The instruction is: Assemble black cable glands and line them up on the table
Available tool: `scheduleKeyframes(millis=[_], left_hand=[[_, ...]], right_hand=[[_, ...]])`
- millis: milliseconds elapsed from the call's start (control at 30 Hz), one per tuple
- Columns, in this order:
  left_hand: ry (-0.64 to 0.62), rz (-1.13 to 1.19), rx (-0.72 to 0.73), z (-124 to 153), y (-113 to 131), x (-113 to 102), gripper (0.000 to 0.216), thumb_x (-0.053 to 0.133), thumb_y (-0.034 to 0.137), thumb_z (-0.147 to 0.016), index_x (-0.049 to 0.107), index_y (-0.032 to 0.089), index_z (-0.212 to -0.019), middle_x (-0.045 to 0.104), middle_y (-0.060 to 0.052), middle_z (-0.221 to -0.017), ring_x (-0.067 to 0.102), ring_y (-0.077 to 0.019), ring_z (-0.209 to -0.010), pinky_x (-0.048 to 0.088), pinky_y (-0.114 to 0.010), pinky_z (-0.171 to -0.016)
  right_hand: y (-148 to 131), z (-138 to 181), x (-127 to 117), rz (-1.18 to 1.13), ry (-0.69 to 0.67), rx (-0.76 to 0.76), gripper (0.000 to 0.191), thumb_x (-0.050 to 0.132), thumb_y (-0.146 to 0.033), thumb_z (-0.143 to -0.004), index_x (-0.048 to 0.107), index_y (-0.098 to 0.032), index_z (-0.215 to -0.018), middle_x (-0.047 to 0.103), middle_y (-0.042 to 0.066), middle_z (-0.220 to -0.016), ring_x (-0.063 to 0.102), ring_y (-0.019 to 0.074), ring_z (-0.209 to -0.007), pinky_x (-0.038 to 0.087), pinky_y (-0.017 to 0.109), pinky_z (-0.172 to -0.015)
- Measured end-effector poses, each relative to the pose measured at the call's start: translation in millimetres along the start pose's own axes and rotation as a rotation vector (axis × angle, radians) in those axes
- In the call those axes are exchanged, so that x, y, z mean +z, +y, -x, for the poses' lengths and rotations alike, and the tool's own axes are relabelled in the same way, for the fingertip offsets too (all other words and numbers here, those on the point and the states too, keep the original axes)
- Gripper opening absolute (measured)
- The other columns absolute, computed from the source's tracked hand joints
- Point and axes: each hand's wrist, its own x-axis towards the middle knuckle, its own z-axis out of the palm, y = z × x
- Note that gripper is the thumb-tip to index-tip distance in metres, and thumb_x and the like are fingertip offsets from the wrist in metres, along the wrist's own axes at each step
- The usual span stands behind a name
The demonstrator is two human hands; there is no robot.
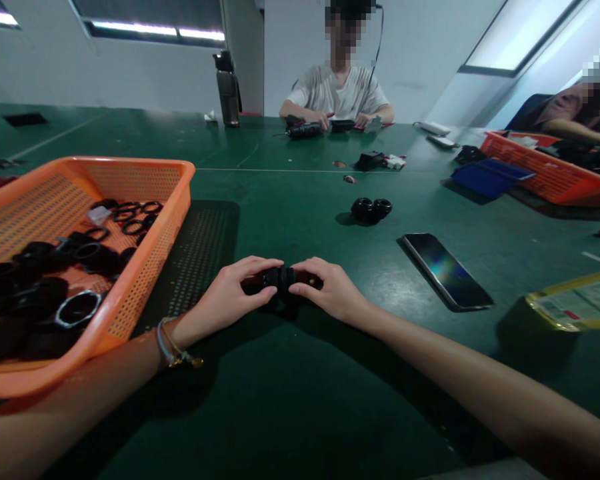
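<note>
Between my two hands, low over the green table [260, 413], is a black ribbed plastic fitting [281, 278]. My left hand [237, 287] grips its left end, thumb in front and fingers behind. The right end is pinched by my right hand [327, 287] in the same way. My fingers cover both ends, so I cannot tell whether it is one part or two parts joined. Two round black fittings [371, 209] sit side by side on the table beyond my right hand. An orange basket [187, 193] on the left holds several black fittings and rings.
A phone [447, 270] lies right of my right hand, with a yellow-edged box [575, 303] farther right. At the back are a bottle [228, 90], a power drill [304, 129] and a seated person. A blue tray [491, 177] stands beside another orange basket [570, 175] near a second person.
</note>
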Motion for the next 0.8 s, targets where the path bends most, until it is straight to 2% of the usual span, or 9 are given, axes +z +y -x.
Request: scheduleKeyframes(millis=[800], left_hand=[[-0.012, 0.014, 0.011, 1.3, -0.9, -0.5, 0.037, 0.058, 0.030, -0.074, 0.063, 0.018, -0.110, 0.062, -0.007, -0.107, 0.061, -0.0186, -0.096, 0.053, -0.031, -0.083]], right_hand=[[-1.5, -0.9, 0.3, 0.109, -0.012, -0.040, 0.013, 0.057, -0.025, -0.085, 0.064, -0.016, -0.080, 0.062, 0.003, -0.074, 0.051, 0.0145, -0.071, 0.039, 0.028, -0.065]])
